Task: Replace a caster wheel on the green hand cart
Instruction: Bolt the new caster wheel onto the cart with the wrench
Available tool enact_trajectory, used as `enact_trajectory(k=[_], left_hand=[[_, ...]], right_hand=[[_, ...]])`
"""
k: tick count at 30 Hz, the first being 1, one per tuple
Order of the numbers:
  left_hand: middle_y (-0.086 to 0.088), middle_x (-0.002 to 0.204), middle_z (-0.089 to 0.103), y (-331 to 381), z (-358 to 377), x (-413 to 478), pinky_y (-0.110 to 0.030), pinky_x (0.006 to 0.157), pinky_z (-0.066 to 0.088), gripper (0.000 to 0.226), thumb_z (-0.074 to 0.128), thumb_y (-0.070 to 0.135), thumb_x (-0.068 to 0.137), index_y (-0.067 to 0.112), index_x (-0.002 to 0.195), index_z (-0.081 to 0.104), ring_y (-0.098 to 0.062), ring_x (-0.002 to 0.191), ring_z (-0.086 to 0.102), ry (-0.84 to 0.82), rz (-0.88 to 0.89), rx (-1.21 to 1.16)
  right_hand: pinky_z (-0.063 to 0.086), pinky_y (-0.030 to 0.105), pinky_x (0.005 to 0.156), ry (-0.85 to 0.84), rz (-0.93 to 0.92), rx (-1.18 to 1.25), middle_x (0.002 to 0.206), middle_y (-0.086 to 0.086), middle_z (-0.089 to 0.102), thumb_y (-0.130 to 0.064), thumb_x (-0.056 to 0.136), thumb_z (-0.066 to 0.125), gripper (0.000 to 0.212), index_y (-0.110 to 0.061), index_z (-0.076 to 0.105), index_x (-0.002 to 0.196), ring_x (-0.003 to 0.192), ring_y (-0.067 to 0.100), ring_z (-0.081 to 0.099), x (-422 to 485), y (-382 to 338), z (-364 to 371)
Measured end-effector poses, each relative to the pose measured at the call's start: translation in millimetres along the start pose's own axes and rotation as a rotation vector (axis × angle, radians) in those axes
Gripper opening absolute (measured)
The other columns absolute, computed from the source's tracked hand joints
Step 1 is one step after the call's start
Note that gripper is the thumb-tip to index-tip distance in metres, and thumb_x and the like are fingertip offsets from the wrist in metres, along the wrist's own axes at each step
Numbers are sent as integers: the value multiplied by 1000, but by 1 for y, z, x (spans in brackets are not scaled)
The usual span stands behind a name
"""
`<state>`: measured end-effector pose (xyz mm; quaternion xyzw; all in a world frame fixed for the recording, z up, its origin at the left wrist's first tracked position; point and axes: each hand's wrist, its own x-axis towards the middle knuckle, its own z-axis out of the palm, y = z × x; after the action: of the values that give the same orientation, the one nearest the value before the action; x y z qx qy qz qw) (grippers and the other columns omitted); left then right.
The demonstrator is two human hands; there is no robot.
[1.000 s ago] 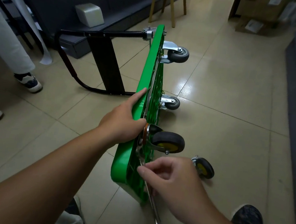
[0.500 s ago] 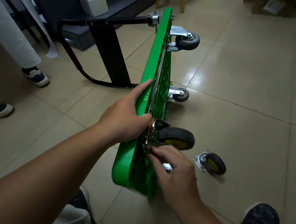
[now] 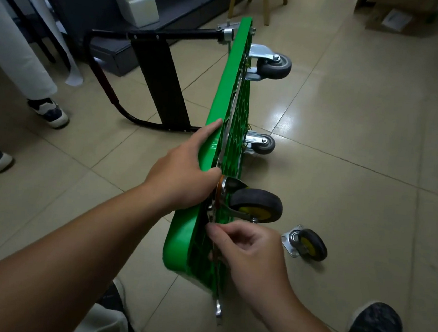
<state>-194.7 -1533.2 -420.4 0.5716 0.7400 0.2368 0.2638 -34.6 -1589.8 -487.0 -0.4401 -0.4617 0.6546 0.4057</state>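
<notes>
Green hand cart [image 3: 227,86] stands on edge. Left hand [image 3: 181,181] clasps its top rim. Right hand [image 3: 252,254], fingers curled round a wrench [image 3: 218,309], works below the mounted caster [image 3: 257,205] at 12 o'clock. 1 loose caster [image 3: 309,245] lies on the floor [image 3: 358,184] at 3 o'clock. Likely bolt stage. Next needs a seated wrench and a steady cart.

Right hand [image 3: 252,252] has slid back down the wrench [image 3: 217,311]
</notes>
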Motion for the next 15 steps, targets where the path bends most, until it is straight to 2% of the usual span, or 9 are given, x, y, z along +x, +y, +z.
enact_trajectory(k=[3, 6, 8, 10, 12, 15], left_hand=[[1, 118, 67, 2, 0, -1, -49, 81, 62, 89, 64, 21, 88, 73, 147, 22, -27, 87, 71, 9, -12, 2], [3, 119, 68, 4, -1, -3, -47, 83, 61, 88, 64, 23, 85, 71, 147, 24, -23, 89, 71, 7, -22, -23], [3, 119, 69, 4, -1, -5, -48, 83, 62, 88, 61, 31, 77, 73, 145, 24, -22, 90, 72, -4, -25, -57], [3, 117, 68, 3, -1, -5, -49, 82, 63, 89, 60, 31, 76, 75, 143, 24, -24, 89, 72, -14, -29, -81], [2, 117, 67, 1, -1, -4, -50, 81, 63, 88, 64, 26, 83, 75, 143, 23, -25, 89, 72, -19, -29, -80], [2, 118, 66, 0, -1, -2, -48, 80, 63, 89, 66, 22, 88, 73, 146, 21, -23, 89, 72, -11, -29, -47]], right_hand=[[43, 18, 48, 17, 168, 54, 61, 11, 67, -21, 88, 76, 26, 3, 74, 80, 49, 11, 57, -6, -18, 8], [40, 17, 40, -6, 424, 252, 66, 16, 68, -18, 87, 76, 32, 12, 70, 95, 45, 14, 60, -3, -44, 16], [39, 15, 39, -60, 490, 299, 69, 17, 67, -17, 88, 76, 33, 12, 68, 100, 40, 11, 56, -6, -56, 15], [43, 17, 43, -97, 432, 184, 70, 19, 68, -19, 87, 77, 30, 10, 70, 93, 44, 13, 58, -15, -58, 9], [51, 24, 51, -78, 224, -58, 70, 19, 71, -22, 85, 79, 25, 3, 74, 84, 52, 19, 64, -25, -47, -1], [60, 29, 66, 31, -100, -361, 79, -2, 76, -20, 83, 80, 6, -18, 79, 88, 70, 12, 72, -28, -15, -17]])
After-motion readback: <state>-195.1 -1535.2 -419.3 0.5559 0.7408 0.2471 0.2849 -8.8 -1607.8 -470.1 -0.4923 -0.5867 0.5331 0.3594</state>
